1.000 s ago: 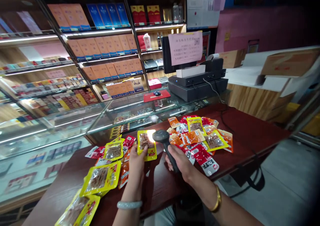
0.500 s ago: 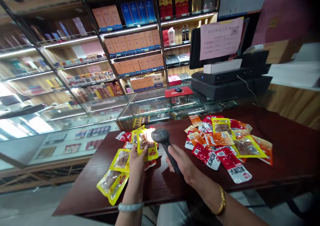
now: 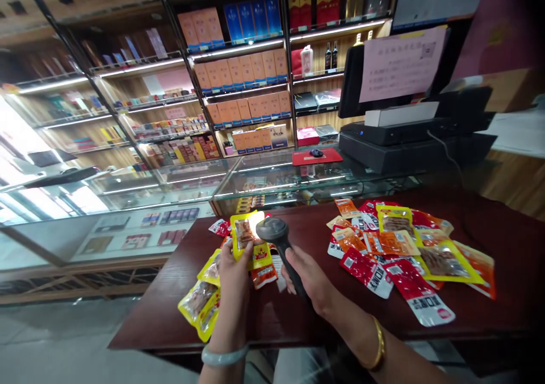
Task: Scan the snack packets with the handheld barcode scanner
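Observation:
My left hand (image 3: 233, 270) holds a yellow snack packet (image 3: 249, 242) upright over the dark wooden table (image 3: 298, 316). My right hand (image 3: 313, 279) grips a black handheld barcode scanner (image 3: 279, 242), whose head sits just right of the packet; a bright glare of light falls on the packet's top. Under and left of my left hand lie several yellow and red snack packets (image 3: 204, 299). To the right of the scanner, a bigger heap of red, orange and yellow packets (image 3: 400, 248) is spread over the table.
A glass display counter (image 3: 191, 185) runs behind the table. A black register with a monitor (image 3: 409, 129) stands at the back right, a pink paper notice on its screen. A red mouse pad with a mouse (image 3: 315, 155) lies on the glass. Shelves of boxed goods (image 3: 238, 72) fill the wall.
The view has swung left, so the piles sit further right in frame. My hands keep the packet and scanner together in much the same pose.

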A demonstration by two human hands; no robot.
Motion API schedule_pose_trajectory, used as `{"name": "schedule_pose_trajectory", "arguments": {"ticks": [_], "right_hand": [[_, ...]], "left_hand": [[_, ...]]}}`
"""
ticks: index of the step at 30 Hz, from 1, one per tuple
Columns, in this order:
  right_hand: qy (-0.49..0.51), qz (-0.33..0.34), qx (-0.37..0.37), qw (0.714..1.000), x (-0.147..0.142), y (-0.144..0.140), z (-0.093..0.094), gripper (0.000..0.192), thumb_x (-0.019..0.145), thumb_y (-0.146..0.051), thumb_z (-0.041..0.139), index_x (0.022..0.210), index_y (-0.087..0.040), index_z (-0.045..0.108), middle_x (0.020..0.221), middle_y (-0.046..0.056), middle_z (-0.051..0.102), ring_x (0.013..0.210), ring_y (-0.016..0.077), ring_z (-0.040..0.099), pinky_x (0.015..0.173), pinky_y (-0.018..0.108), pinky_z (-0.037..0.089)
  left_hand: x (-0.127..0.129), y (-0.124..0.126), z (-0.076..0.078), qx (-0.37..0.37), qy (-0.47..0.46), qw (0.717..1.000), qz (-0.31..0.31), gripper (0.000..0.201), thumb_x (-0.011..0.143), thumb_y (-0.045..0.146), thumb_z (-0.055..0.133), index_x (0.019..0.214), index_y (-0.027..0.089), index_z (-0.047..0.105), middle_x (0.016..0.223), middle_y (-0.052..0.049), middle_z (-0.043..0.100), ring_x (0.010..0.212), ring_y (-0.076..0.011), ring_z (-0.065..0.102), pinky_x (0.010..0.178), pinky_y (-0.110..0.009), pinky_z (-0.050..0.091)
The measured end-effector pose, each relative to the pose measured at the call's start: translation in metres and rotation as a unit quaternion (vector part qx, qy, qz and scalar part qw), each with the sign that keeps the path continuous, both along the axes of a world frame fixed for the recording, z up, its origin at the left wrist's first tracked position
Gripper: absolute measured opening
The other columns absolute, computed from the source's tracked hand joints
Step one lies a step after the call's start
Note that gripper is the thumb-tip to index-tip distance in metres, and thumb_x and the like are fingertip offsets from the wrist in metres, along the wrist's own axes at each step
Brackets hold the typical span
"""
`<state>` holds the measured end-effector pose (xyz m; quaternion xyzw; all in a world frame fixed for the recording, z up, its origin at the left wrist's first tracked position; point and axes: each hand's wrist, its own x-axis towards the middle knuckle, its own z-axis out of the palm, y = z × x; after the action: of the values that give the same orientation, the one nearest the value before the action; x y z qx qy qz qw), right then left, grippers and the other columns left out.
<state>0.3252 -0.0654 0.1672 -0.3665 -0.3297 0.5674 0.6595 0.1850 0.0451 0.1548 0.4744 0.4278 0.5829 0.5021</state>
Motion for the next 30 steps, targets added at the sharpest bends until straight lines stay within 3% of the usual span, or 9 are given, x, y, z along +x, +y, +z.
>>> {"name": "schedule_pose_trajectory", "arguments": {"ticks": [7, 13, 19, 30], "right_hand": [[0.008, 0.005, 0.023, 1.000, 0.002, -0.015, 0.013, 0.050, 0.085, -0.070, 0.066, 0.090, -0.022, 0.050, 0.062, -0.007, 0.049, 0.045, 0.0069, 0.037, 0.044, 0.020, 0.030], [-0.035, 0.022, 0.055, 0.998, 0.001, -0.020, 0.015, 0.056, 0.085, -0.070, 0.065, 0.107, -0.021, 0.053, 0.062, -0.007, 0.047, 0.049, 0.0082, 0.035, 0.045, 0.021, 0.029], [-0.070, 0.017, 0.071, 0.995, -0.010, -0.012, 0.010, 0.071, 0.082, -0.070, 0.069, 0.128, -0.018, 0.054, 0.059, -0.008, 0.046, 0.047, 0.0091, 0.033, 0.044, 0.022, 0.027], [-0.046, 0.059, 0.025, 0.997, -0.019, -0.008, 0.007, 0.075, 0.076, -0.076, 0.071, 0.122, -0.018, 0.055, 0.056, -0.010, 0.042, 0.045, 0.0079, 0.030, 0.043, 0.022, 0.025]], "left_hand": [[-0.007, 0.001, 0.011, 0.016, -0.025, 1.000, 0.004, 0.053, 0.067, 0.042, 0.086, 0.108, 0.022, 0.059, 0.096, -0.002, 0.071, 0.076, -0.0156, 0.069, 0.073, -0.031, 0.060], [-0.014, -0.001, 0.019, 0.018, -0.031, 0.999, -0.022, 0.049, 0.072, 0.049, 0.081, 0.107, 0.022, 0.062, 0.094, -0.002, 0.072, 0.077, -0.0162, 0.069, 0.071, -0.029, 0.059], [-0.015, -0.003, 0.017, 0.031, -0.043, 0.999, -0.011, 0.046, 0.071, 0.051, 0.081, 0.101, 0.023, 0.061, 0.086, 0.002, 0.070, 0.072, -0.0144, 0.066, 0.064, -0.024, 0.054], [-0.023, 0.005, 0.009, 0.025, -0.041, 0.999, -0.006, 0.047, 0.071, 0.049, 0.079, 0.105, 0.022, 0.062, 0.096, -0.003, 0.074, 0.079, -0.0172, 0.070, 0.069, -0.026, 0.056]]}}
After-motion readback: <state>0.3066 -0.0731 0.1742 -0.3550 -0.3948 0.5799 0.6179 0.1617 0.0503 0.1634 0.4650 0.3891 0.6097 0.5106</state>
